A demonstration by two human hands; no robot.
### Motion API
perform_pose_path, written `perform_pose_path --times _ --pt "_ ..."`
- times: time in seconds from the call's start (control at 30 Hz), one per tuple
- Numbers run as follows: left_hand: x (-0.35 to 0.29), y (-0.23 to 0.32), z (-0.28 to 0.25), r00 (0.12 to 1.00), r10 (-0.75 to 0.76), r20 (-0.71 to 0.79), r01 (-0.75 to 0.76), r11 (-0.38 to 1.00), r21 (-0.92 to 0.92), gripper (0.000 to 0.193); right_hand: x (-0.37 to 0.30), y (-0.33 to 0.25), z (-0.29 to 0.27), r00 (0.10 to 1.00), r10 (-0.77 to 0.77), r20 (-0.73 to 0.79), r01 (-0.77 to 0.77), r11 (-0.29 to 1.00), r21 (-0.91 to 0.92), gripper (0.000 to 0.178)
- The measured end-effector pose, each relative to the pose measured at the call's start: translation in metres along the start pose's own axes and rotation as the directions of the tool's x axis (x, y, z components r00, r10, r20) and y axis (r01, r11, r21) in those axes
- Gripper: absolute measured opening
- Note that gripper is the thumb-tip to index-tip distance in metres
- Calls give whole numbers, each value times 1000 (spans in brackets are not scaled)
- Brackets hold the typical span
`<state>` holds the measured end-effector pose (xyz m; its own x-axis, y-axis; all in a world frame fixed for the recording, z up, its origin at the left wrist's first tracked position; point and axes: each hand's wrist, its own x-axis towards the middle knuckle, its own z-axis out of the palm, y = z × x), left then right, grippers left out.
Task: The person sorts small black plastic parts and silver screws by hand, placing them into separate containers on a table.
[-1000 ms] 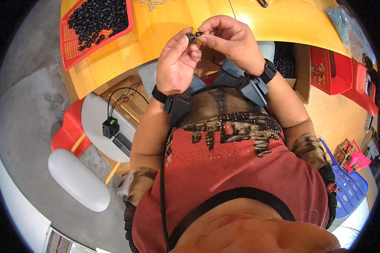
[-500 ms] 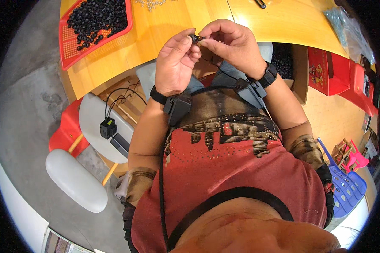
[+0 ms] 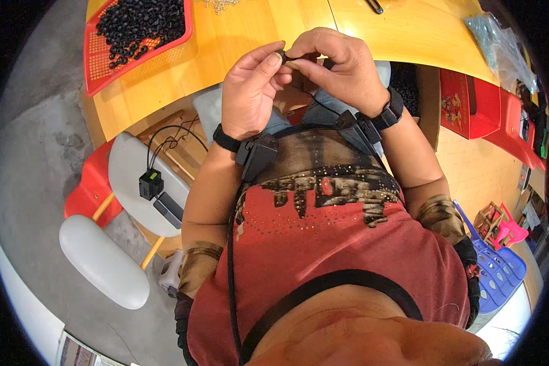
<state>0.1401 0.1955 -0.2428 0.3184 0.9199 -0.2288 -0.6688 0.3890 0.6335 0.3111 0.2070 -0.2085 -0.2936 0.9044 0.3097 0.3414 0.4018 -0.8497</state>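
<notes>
Both hands meet above the near edge of the yellow table (image 3: 244,36). Between thumb and fingers, my left hand (image 3: 253,91) pinches a small round black part (image 3: 282,55). My right hand (image 3: 341,64) pinches at the right side of that same part, its thumb and forefinger closed; fingertips hide most of it. A red plastic basket (image 3: 86,61) rests on the table to the left, holding many small black parts (image 3: 140,27) that look alike. Small clear pieces (image 3: 218,5) lie at the table's far side.
Plastic bags (image 3: 500,49) lie at the table's right end. Under the table, a cardboard box (image 3: 430,104) holds dark pieces, with a red box (image 3: 470,104) beside it. A grey chair (image 3: 104,262) with a black device (image 3: 151,184) stands at left. A blue plastic chair (image 3: 497,271) is at right.
My right hand has turned slightly, and its fingers now cover more of the black part. The left hand keeps its pinch. The whole view has shifted a little.
</notes>
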Motion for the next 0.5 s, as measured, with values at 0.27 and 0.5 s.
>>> perform_pose_path --times 0.27,0.5 --pt "0 -2 -2 1000 -15 7 15 999 -33 24 -4 -1 2 981 194 17 -195 973 124 13" --pt "2 -2 0 999 -1 32 2 999 -52 25 -7 2 2 969 242 39 -240 906 349 13"
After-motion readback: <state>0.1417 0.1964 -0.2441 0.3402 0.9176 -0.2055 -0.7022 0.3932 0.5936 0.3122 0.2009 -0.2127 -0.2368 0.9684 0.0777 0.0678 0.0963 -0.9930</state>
